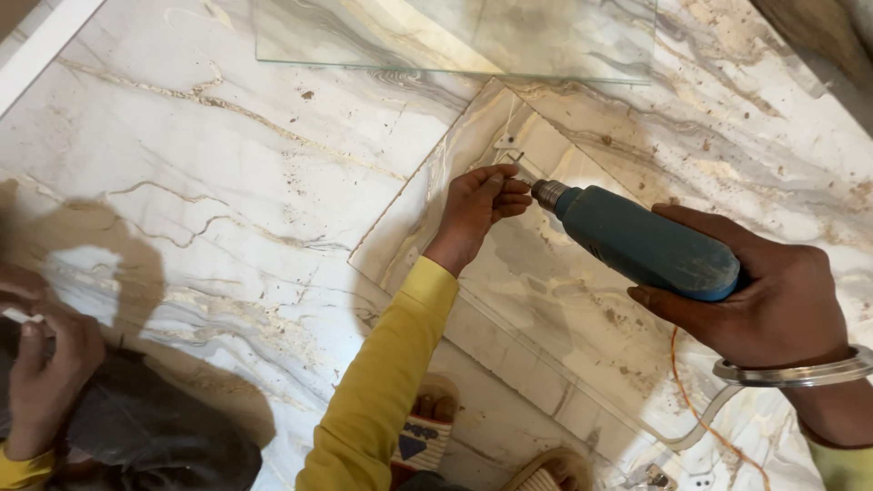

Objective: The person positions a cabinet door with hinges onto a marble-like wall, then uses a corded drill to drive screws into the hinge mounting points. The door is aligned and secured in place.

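My right hand, with a metal bangle on the wrist, grips a blue power drill that points up and to the left. Its chuck sits just right of my left hand. That hand, in a yellow sleeve, pinches its fingertips around the thin bit at the chuck. The bit's tip is over a marble-patterned slab lying diagonally on the floor. A small white bracket lies on the slab just above my fingers.
A clear glass sheet lies at the top. An orange cable trails under my right wrist. My sandalled feet are at the bottom. At the lower left a co-worker's hand rests on a dark-trousered knee.
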